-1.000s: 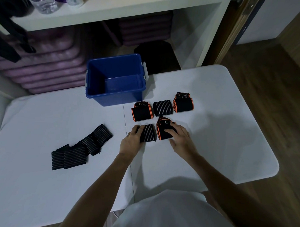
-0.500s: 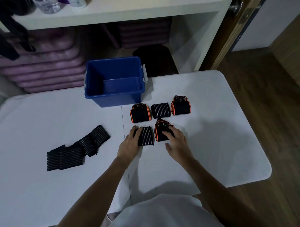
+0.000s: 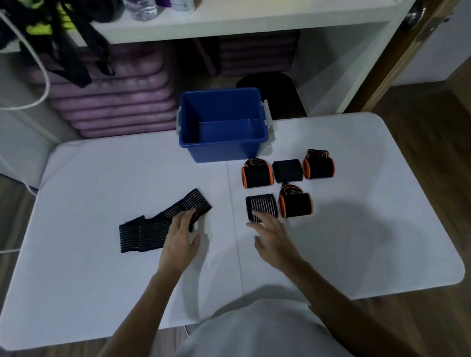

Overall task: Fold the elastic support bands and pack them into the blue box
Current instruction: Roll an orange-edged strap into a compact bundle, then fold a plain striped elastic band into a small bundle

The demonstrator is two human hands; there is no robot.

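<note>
White folding table (image 3: 360,236) in front of a white shelf unit (image 3: 261,24); purple mats (image 3: 111,99) stacked under the shelf, wood floor (image 3: 430,147) to the right; a clear bottle (image 3: 139,1) on the shelf, black straps (image 3: 73,49) hanging at top left.

Blue box (image 3: 223,124) sits at the far edge of the table, centre, open top, nothing visible inside.

Folded bands lie just right of the box in two rows; far row: orange-trimmed band (image 3: 257,173), plain black folded band (image 3: 287,170), second orange-trimmed band (image 3: 319,165); near row: striped folded band (image 3: 261,207) touching a third orange-trimmed band (image 3: 295,203).

Unfolded striped band (image 3: 160,223) lies stretched out on the left half of the table, well apart from the folded group.

Left hand (image 3: 181,238) is on the right end of the unfolded striped band, fingers curled over the band's edge, thumb out to the side on the table; looks like a grasp.

Right hand (image 3: 274,233) has fingers spread and relaxed, holding nothing; fingertips (image 3: 257,215) rest on the near edge of the striped folded band; cannot tell whether they press down.

Person's white shirt (image 3: 263,334) fills the bottom centre.
</note>
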